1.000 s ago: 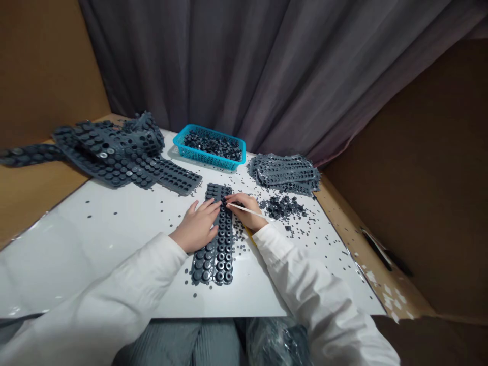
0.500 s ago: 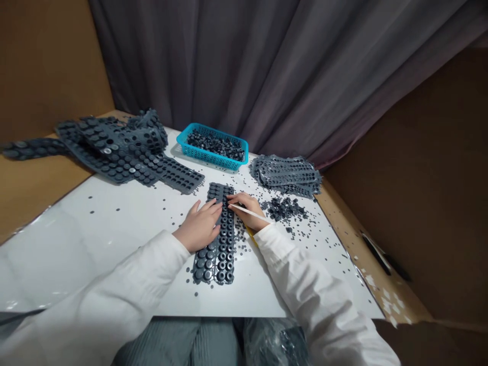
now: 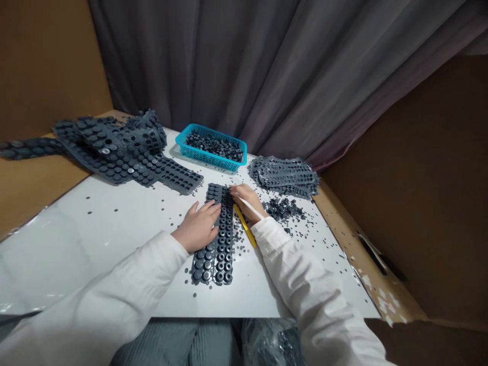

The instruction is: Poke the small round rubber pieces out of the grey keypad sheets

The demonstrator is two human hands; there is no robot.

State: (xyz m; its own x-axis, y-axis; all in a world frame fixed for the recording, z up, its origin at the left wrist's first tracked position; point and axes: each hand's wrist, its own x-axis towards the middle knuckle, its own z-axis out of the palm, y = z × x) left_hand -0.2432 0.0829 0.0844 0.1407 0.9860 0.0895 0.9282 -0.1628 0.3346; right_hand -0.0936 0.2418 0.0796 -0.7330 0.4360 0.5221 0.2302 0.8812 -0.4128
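Note:
A dark grey moulded rubber sheet (image 3: 224, 254) with rows of round caps lies lengthwise in front of me on the white tabletop. My left hand (image 3: 197, 226) rests flat on its left side, fingers spread over the caps. At the sheet's far right edge, my right hand (image 3: 252, 199) is closed round a slim white stick-like tool (image 3: 249, 206), its fingertips at the caps. The tool's tip is too small to make out. Just beneath that hand, a yellow stick-like tool (image 3: 246, 227) lies beside the sheet among small dark discs.
A blue basket (image 3: 213, 159) of small dark pieces stands at the back. Capped rubber sheets (image 3: 118, 152) are heaped left; perforated sheets (image 3: 284, 173) are stacked right, behind a pile of dark bits (image 3: 284, 208). Cardboard walls (image 3: 427, 178) and a grey curtain (image 3: 229, 61) enclose the table.
My right hand has shifted a little farther away along the sheet's right edge, uncovering more of the yellow tool. My left hand stays on the sheet.

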